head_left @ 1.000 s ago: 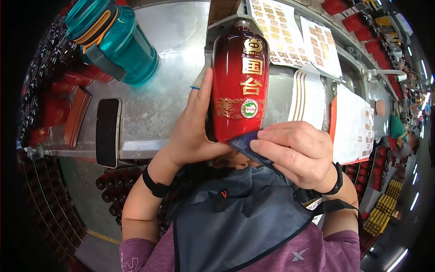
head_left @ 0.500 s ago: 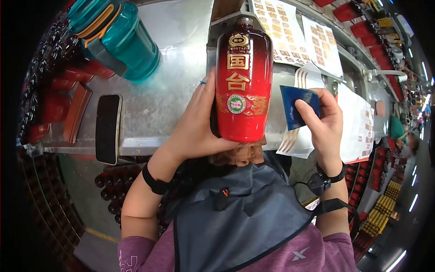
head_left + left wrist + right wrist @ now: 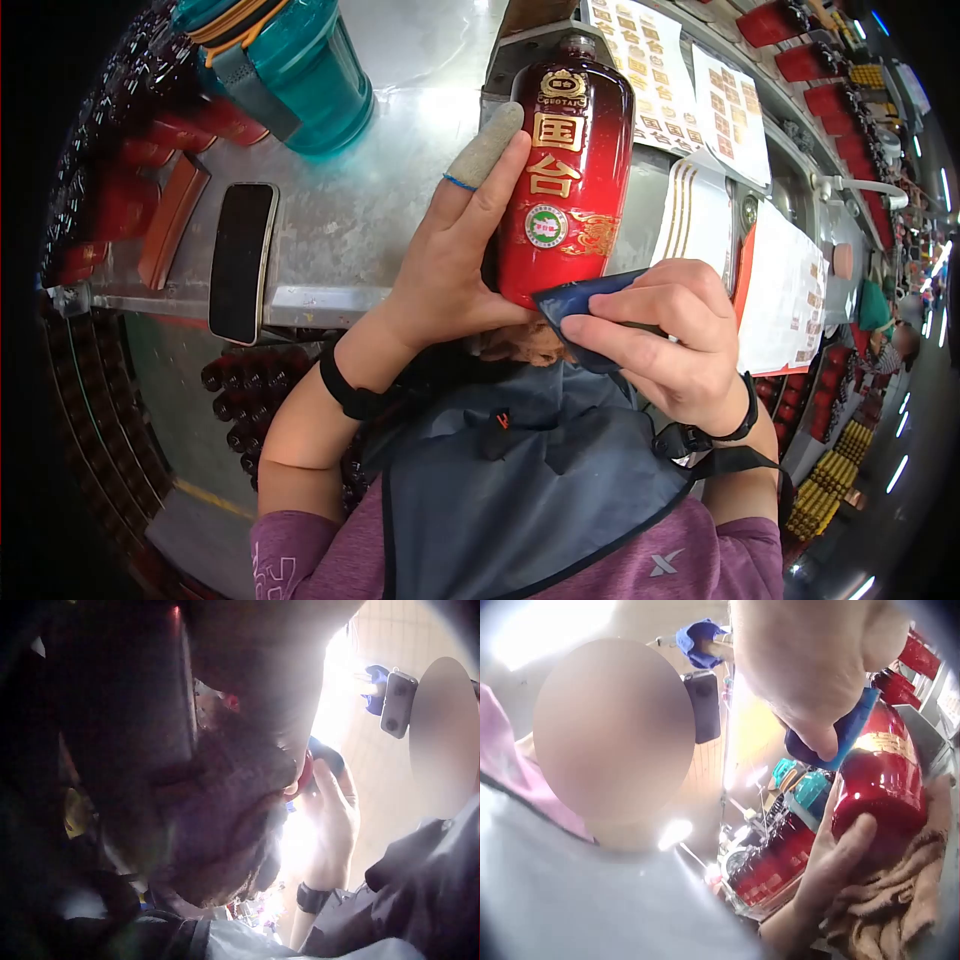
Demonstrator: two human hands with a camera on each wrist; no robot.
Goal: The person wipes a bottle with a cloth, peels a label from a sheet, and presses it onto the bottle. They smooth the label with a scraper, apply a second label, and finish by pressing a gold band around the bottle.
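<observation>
A red bottle (image 3: 568, 160), dark toward its neck, lies on the bench with gold characters and a round green-white emblem facing up. My left hand (image 3: 440, 250) holds it, thumb across the base and fingers along its left side; one finger wears a cloth finger cot (image 3: 487, 145) with a blue band. Between thumb and fingers my right hand (image 3: 670, 330) pinches a flexible blue scraper (image 3: 575, 305), its edge right at the bottle's lower end. In the right wrist view, the scraper (image 3: 847, 731) overlaps the bottle's side near the gold band.
Brown cloth (image 3: 530, 343) lies beneath the bottle's base. Sheets of gold stickers (image 3: 645, 75) and strips of gold lines (image 3: 690, 210) lie on the right. On the left are a phone (image 3: 243, 262), a teal water jug (image 3: 315, 85) and a brown case (image 3: 175, 222). Bottle racks surround the bench.
The bottle has turned, shifting its emblem leftward between the earlier frames. My right hand carried the scraper off to the right, then brought it back against the bottle's lower end.
</observation>
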